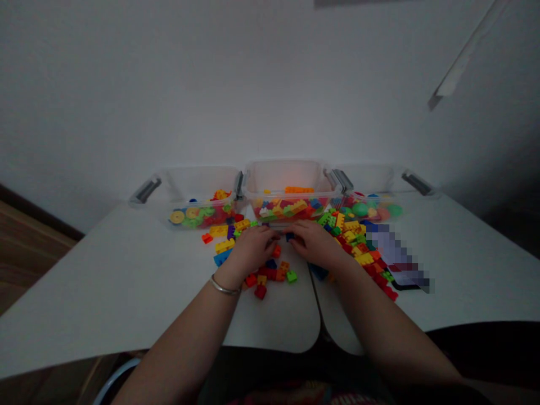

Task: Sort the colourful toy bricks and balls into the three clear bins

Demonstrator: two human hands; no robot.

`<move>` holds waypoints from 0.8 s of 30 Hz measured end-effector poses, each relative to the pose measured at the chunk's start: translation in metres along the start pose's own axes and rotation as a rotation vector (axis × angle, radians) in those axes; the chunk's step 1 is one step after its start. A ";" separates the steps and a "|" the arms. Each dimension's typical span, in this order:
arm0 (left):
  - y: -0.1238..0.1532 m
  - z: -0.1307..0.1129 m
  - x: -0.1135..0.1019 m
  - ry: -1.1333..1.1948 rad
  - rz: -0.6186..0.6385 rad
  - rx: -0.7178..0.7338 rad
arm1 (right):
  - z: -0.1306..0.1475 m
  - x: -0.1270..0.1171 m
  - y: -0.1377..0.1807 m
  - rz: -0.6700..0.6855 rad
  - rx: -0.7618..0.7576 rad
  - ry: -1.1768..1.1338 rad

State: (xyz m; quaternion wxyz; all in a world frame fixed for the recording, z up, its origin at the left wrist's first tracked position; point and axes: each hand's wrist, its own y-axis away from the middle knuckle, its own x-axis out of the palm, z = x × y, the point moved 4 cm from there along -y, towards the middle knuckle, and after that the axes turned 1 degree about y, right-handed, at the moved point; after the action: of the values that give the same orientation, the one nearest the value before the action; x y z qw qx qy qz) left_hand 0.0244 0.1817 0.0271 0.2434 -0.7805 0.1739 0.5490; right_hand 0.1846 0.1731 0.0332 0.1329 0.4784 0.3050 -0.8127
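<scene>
My left hand (252, 249) and my right hand (317, 243) rest close together on a white table (126, 281), fingers curled down over small bricks. A dark blue brick (289, 237) shows between the fingertips of both hands, and a red brick (277, 251) lies just under my left fingers. What each hand grips is hidden by the fingers. Loose bricks (270, 275) in red, orange, green and yellow lie below my hands. A silver bangle (223, 289) circles my left wrist.
Three clear plastic bins stand along the wall: the left bin (194, 185), the middle bin (291, 174) and the right bin (379, 180), each holding coloured pieces. A heap of bricks (358, 242) lies right of my hands. A second table (464, 264) adjoins, with a blurred-out patch (399, 259).
</scene>
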 end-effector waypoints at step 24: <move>0.005 -0.003 0.002 0.013 0.092 0.122 | -0.028 -0.071 -0.010 -0.806 0.263 0.184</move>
State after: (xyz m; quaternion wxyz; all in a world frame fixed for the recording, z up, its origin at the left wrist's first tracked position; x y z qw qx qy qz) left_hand 0.0243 0.1759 0.0250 0.2638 -0.7591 0.2442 0.5427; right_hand 0.2350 0.1930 0.0883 -0.2851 0.4044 0.3719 -0.7854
